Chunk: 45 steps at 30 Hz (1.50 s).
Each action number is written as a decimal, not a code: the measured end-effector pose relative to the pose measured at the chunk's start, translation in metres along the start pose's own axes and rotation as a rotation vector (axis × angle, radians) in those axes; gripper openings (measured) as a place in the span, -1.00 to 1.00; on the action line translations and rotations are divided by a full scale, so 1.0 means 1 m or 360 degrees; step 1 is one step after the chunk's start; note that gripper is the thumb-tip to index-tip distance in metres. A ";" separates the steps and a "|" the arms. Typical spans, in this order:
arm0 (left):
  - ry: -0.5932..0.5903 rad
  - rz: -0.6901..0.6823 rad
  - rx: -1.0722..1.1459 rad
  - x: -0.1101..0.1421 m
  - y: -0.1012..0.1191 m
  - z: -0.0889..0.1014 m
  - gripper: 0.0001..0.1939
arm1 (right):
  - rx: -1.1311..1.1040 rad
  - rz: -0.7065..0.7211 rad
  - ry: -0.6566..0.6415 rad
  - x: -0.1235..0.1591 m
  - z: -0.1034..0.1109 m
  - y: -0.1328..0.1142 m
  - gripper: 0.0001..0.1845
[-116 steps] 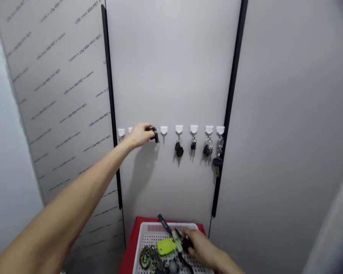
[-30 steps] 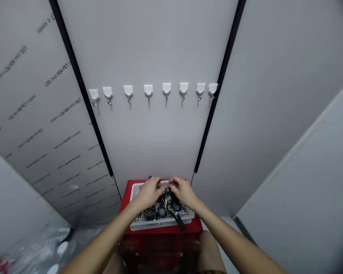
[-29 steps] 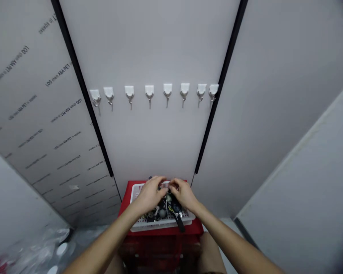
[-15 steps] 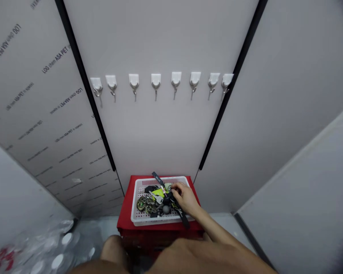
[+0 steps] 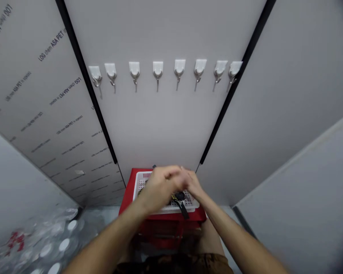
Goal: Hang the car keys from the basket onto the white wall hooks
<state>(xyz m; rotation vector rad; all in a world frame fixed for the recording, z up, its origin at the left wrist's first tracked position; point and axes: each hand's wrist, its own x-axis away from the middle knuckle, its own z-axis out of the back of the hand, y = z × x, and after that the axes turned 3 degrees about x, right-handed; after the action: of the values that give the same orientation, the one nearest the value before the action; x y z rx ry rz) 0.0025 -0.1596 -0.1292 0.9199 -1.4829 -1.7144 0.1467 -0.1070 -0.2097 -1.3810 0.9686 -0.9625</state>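
Both of my hands meet above a white plastic basket (image 5: 136, 185). My left hand (image 5: 161, 186) has its fingers bent inward against my right hand (image 5: 193, 182), whose fingers are drawn together. Motion blurs the fingertips, and anything between them is hidden. Below them, keys and key fobs lie in the basket, mostly covered by my left hand. A black strap (image 5: 183, 209) hangs over the basket's front rim near my right wrist.
The basket stands on a red-covered stand (image 5: 127, 194). Several white hooks (image 5: 157, 68) line the pale wall ahead. Wrapped bottles with white caps (image 5: 64, 244) stand on the floor at lower left. Panels close in on both sides.
My left hand has come into view over the basket and joined my right hand. My right hand has lifted from the pile of keys. The view has tilted slightly down.
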 end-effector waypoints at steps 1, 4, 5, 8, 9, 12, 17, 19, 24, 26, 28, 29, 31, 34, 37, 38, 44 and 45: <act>0.0009 0.0020 0.0150 -0.019 0.002 0.009 -0.55 | -0.0059 0.0066 0.0069 -0.002 0.000 -0.015 -0.52; 0.0012 0.0073 0.0526 -0.053 0.000 0.033 -0.45 | -0.0247 0.0347 0.0269 -0.006 -0.002 -0.064 -0.44; 0.0008 0.0067 0.0582 -0.058 -0.001 0.038 -0.44 | -0.0298 0.0395 0.0231 -0.006 -0.003 -0.078 -0.43; -0.0038 0.0019 0.0642 -0.065 0.000 0.041 -0.42 | -0.0341 0.0363 0.0041 -0.007 -0.007 -0.102 -0.41; -0.0075 0.0017 0.0651 -0.066 0.002 0.040 -0.41 | -0.0348 0.0307 -0.0025 -0.008 -0.008 -0.104 -0.40; -0.0226 0.0094 0.0650 -0.071 0.007 0.038 -0.40 | -0.0363 0.0127 -0.0217 -0.011 -0.012 -0.108 -0.39; -0.0387 0.0174 0.0642 -0.074 0.013 0.042 -0.39 | -0.0322 0.0044 -0.0359 -0.013 -0.018 -0.118 -0.38; -0.0403 0.0175 0.0647 -0.072 0.012 0.043 -0.39 | -0.0315 0.0024 -0.0351 -0.012 -0.019 -0.119 -0.38; -0.0409 0.0212 0.0654 -0.070 0.005 0.040 -0.40 | -0.0348 0.0003 -0.0329 -0.009 -0.018 -0.109 -0.38; -0.0420 0.0229 0.0664 -0.070 0.001 0.039 -0.40 | -0.0358 -0.0011 -0.0325 -0.009 -0.017 -0.104 -0.37; -0.0421 0.0247 0.0674 -0.071 -0.004 0.038 -0.40 | -0.0367 -0.0028 -0.0322 -0.009 -0.016 -0.100 -0.37; -0.0416 0.0260 0.0675 -0.071 -0.007 0.037 -0.40 | -0.0370 -0.0036 -0.0318 -0.009 -0.016 -0.097 -0.37; -0.0400 0.0291 0.0667 -0.072 -0.012 0.037 -0.41 | -0.0369 -0.0055 -0.0308 -0.010 -0.015 -0.092 -0.37; -0.0375 0.0331 0.0643 -0.070 -0.019 0.035 -0.41 | -0.0355 -0.0096 -0.0299 -0.010 -0.013 -0.083 -0.38; -0.0342 0.0373 0.0590 -0.070 -0.024 0.031 -0.41 | -0.0321 -0.0134 -0.0290 -0.010 -0.012 -0.076 -0.38; -0.0318 0.0387 0.0549 -0.071 -0.026 0.030 -0.41 | -0.0288 -0.0140 -0.0270 -0.011 -0.012 -0.073 -0.39; 0.0193 0.0289 -0.0266 -0.074 -0.066 0.019 -0.53 | 0.0696 0.0007 0.0475 -0.015 -0.004 -0.029 -0.50; 0.0276 0.0259 -0.0498 -0.073 -0.078 0.018 -0.60 | 0.0993 0.0044 0.0602 -0.014 0.000 -0.019 -0.55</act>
<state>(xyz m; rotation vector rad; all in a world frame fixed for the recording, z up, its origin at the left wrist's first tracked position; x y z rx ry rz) 0.0211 -0.0792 -0.1989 0.7391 -1.1059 -1.6431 0.1421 -0.0932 -0.1912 -0.6736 0.8498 -1.3911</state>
